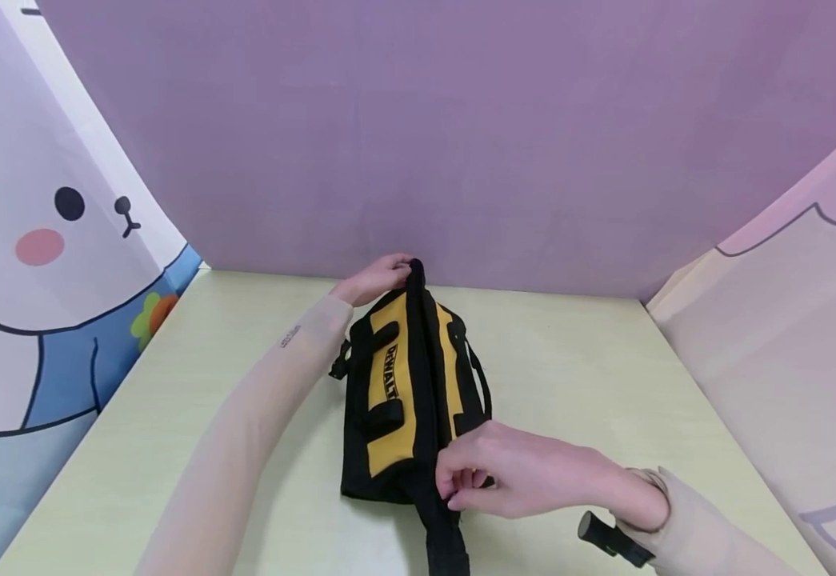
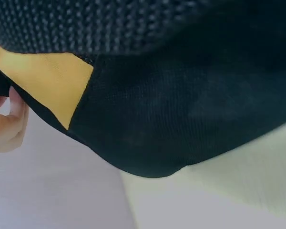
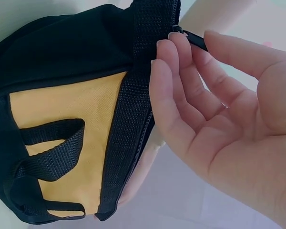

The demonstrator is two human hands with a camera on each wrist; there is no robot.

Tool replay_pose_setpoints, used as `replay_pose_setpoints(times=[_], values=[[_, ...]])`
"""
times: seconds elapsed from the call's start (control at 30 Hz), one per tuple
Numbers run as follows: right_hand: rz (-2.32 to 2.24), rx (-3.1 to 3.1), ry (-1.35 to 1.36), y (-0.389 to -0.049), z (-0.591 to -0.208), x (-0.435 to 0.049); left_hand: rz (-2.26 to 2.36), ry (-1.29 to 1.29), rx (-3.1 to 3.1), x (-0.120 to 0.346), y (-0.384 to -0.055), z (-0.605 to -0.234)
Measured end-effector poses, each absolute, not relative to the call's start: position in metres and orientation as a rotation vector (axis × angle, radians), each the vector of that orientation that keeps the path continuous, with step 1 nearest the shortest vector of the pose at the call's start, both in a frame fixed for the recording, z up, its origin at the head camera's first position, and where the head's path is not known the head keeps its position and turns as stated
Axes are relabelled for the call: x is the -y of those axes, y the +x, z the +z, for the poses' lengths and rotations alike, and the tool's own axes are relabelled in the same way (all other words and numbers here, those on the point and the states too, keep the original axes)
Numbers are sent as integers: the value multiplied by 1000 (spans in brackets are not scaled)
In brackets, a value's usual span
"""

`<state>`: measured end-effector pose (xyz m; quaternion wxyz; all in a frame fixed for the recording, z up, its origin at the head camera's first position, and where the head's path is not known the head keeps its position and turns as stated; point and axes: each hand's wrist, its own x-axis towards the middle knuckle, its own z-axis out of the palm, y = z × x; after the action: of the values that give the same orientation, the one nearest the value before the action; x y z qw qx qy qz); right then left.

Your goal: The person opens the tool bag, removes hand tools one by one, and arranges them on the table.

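Observation:
A black and yellow zip-top tool bag (image 1: pixel 394 438) lettered DEWALT lies lengthwise on the table. My left hand (image 1: pixel 382 278) grips the black end of its top strip at the far side; in the left wrist view the bag's dark fabric (image 2: pixel 148 114) covers most of the frame, the fingers (image 2: pixel 12 126) showing at the left edge. At the near end my right hand (image 1: pixel 507 472) pinches the black zipper pull (image 3: pixel 196 40) between thumb and finger, the other fingers curled beside the webbing. The zipper teeth (image 3: pixel 142 143) run along the top, and a strap handle (image 3: pixel 62 155) loops off the yellow side.
The pale table (image 1: pixel 576 376) meets a purple backdrop (image 1: pixel 461 144) behind the bag. A printed cartoon sheet (image 1: pixel 43 320) hangs on the left, another pale sheet (image 1: pixel 770 320) on the right. A black end strap (image 1: pixel 448 552) extends toward the near edge.

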<state>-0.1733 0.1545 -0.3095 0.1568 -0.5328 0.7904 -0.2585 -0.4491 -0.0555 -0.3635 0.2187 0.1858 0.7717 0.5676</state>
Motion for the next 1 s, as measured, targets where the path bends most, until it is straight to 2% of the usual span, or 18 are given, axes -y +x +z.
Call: replay_pose_setpoints(times=[0.43,1.0], values=[[-706,-2281,-1437,-176,-309,-156,1370,552,-2400,58,-427,-358],[-749,-2427,-1392,-199,-302,-157,1158,858,-2610,62,-404,-361]])
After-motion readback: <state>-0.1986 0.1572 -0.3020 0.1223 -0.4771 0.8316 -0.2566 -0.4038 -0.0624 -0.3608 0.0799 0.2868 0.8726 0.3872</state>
